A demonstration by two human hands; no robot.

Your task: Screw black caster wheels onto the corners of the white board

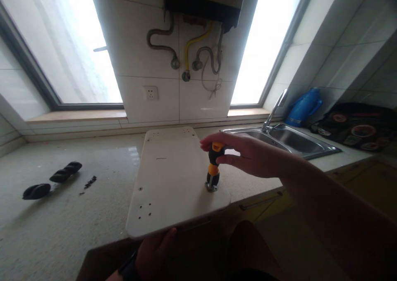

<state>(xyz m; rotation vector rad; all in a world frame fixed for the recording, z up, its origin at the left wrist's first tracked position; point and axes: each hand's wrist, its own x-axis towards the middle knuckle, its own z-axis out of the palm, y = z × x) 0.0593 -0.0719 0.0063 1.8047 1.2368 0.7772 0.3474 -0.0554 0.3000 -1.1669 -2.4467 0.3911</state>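
Our right hand (243, 152) clasped a screwdriver (213, 169) — wheel (216, 178) at six o'clock, board (173, 177) at eight — we couldn't tell the grip of our left hand (153, 252).

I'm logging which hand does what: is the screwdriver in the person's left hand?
No, the right hand holds the screwdriver, while the left hand is at the near edge of the white board.

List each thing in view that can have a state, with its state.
Right grip: closed around screwdriver.
Screwdriver: roughly upright, tip down at caster.
Caster: standing on board.
Board: lying flat on counter.
Left grip: at board's front edge; closure unclear.
Screws: loose on counter.
Black casters: off the board, on counter.
Wall socket: nothing plugged in.
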